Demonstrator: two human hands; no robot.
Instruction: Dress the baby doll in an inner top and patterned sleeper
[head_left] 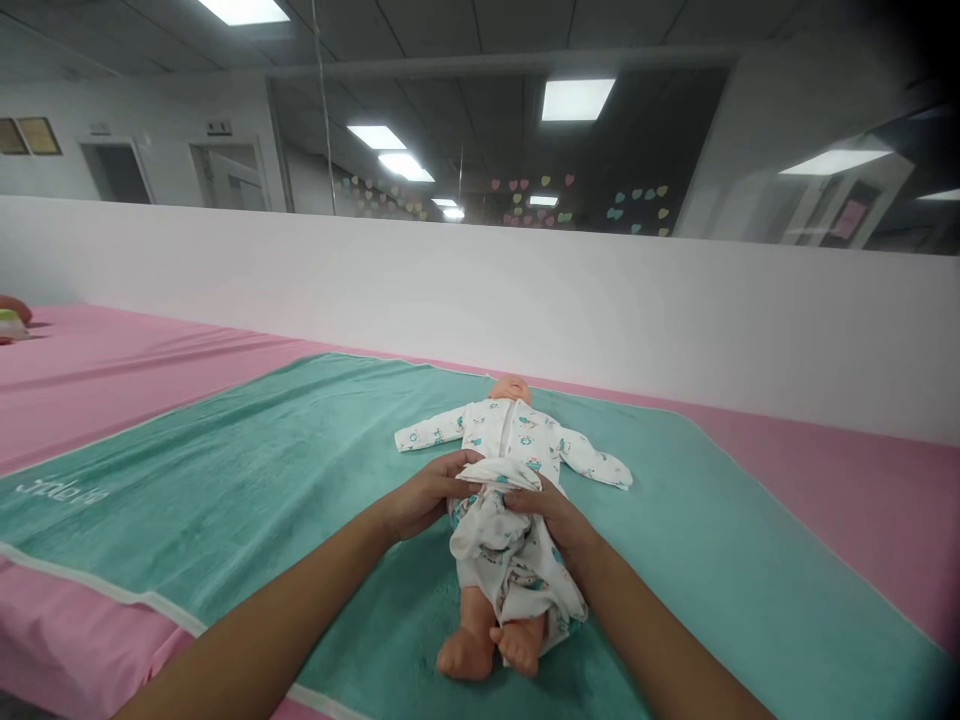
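Observation:
A baby doll [465,650] lies on its back on a green towel [285,440], head away from me and bare feet toward me. It wears a white printed top [517,435] with both sleeves spread out. White printed pants [499,530] are bunched over its legs, with the shins and feet showing below. My left hand [427,495] is closed on the left side of the pants' waistband. On the right side, my right hand [559,512] grips the same waistband, thumb on top. Some fingertips of both hands are hidden in the cloth.
Under the towel is a pink sheet [135,365]. A low white wall [450,290] runs along the back, with large glass panes above it. At the far left edge lies a partly seen reddish and green object [13,318].

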